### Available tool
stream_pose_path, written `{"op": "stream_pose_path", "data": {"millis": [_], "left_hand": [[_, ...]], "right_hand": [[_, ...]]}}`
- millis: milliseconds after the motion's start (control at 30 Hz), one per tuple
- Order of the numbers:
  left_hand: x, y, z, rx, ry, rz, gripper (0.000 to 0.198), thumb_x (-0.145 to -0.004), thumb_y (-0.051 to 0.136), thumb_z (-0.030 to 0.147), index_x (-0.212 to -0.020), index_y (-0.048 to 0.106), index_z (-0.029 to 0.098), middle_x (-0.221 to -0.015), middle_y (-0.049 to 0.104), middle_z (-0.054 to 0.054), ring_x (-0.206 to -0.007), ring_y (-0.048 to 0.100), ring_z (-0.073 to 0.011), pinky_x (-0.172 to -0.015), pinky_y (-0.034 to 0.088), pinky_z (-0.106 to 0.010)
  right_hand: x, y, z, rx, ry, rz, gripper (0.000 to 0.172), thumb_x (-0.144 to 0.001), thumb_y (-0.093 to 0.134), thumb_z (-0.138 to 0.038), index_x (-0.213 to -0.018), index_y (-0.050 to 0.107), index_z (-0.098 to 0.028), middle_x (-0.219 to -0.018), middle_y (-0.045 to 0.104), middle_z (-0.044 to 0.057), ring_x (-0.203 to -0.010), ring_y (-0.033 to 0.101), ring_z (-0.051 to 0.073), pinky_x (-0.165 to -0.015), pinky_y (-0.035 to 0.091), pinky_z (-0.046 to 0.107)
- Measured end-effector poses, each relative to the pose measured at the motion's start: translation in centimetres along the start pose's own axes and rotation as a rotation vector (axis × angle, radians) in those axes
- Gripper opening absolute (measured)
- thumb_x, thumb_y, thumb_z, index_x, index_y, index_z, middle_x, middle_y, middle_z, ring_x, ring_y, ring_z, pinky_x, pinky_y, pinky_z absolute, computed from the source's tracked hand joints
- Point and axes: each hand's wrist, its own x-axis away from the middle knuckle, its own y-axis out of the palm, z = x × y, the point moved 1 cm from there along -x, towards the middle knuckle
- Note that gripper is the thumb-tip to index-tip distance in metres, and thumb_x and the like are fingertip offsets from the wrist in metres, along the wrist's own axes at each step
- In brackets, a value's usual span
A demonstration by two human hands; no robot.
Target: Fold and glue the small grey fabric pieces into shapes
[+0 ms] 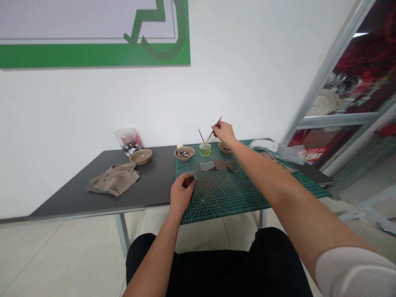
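Note:
My right hand (225,131) pinches a thin wooden stick (216,124) whose lower end is in a small glass jar (205,151) of yellowish liquid. A second stick (201,135) leans in the same jar. Low on the green cutting mat (213,202), my left hand (182,194) has its fingers closed on a small dark piece (192,178), too small to name surely. Behind the mat's middle lie a grey cloth patch (206,166), a brown cloth patch (220,165) and a darker one (231,166). Beside the jar stands a bowl (176,156) of small brown and pale bits.
Another bowl (221,148) is partly hidden behind my right wrist. On the left are brown cloth (116,179), an empty-looking bowl (140,156) and a tipped plastic tub (127,140) with dark and white pieces. A clear plastic bag (287,152) lies at right. The wall bounds the table's back.

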Motion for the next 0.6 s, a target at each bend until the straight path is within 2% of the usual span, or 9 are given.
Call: {"op": "stream_pose_path", "data": {"millis": [167, 300, 367, 467, 600], "left_hand": [[-0.2, 0.1, -0.2, 0.022, -0.007, -0.001, 0.024, -0.076, 0.066, 0.029, -0.098, 0.069, 0.019, -0.078, 0.066, -0.001, -0.069, 0.059, -0.0136, -0.071, 0.047, -0.028], [-0.3, 0.1, -0.4, 0.086, -0.025, 0.028, 0.029, -0.074, 0.069, 0.033, -0.099, 0.071, 0.018, -0.079, 0.067, -0.002, -0.070, 0.060, -0.0143, -0.074, 0.049, -0.030], [-0.3, 0.2, -0.5, 0.114, -0.025, 0.028, 0.029, -0.074, 0.069, 0.031, -0.099, 0.071, 0.018, -0.076, 0.067, -0.001, -0.069, 0.060, -0.0138, -0.074, 0.049, -0.029], [-0.2, 0.2, -0.3, 0.152, -0.008, 0.038, 0.028, -0.073, 0.070, 0.031, -0.098, 0.070, 0.019, -0.074, 0.064, 0.001, -0.067, 0.059, -0.0123, -0.071, 0.048, -0.027], [-0.2, 0.3, 0.0, 0.179, -0.001, 0.003, 0.027, -0.070, 0.072, 0.031, -0.094, 0.069, 0.018, -0.072, 0.062, 0.002, -0.065, 0.056, -0.0113, -0.067, 0.047, -0.025]], "right_hand": [[0.3, -2.0, -0.1, -0.174, 0.016, 0.181, 0.020, -0.088, 0.054, -0.032, -0.082, 0.063, -0.015, -0.072, 0.070, 0.006, -0.062, 0.069, 0.017, -0.073, 0.058, 0.033], [2.1, -4.3, 0.2, -0.465, 0.105, 0.282, 0.018, -0.086, 0.060, -0.033, -0.084, 0.059, -0.015, -0.072, 0.067, 0.005, -0.061, 0.068, 0.016, -0.066, 0.060, 0.032], [4.2, -5.3, 0.5, -0.627, 0.144, 0.309, 0.020, -0.084, 0.064, -0.034, -0.084, 0.056, -0.016, -0.068, 0.065, 0.002, -0.061, 0.067, 0.015, -0.064, 0.060, 0.031], [9.1, -5.8, 0.6, -0.857, 0.224, 0.284, 0.024, -0.079, 0.072, -0.034, -0.083, 0.055, -0.017, -0.067, 0.066, 0.002, -0.064, 0.068, 0.016, -0.064, 0.061, 0.030], [16.6, -4.5, 0.3, -1.095, 0.377, 0.098, 0.025, -0.072, 0.079, -0.032, -0.078, 0.059, -0.018, -0.069, 0.068, 0.003, -0.067, 0.069, 0.015, -0.064, 0.061, 0.026]]}}
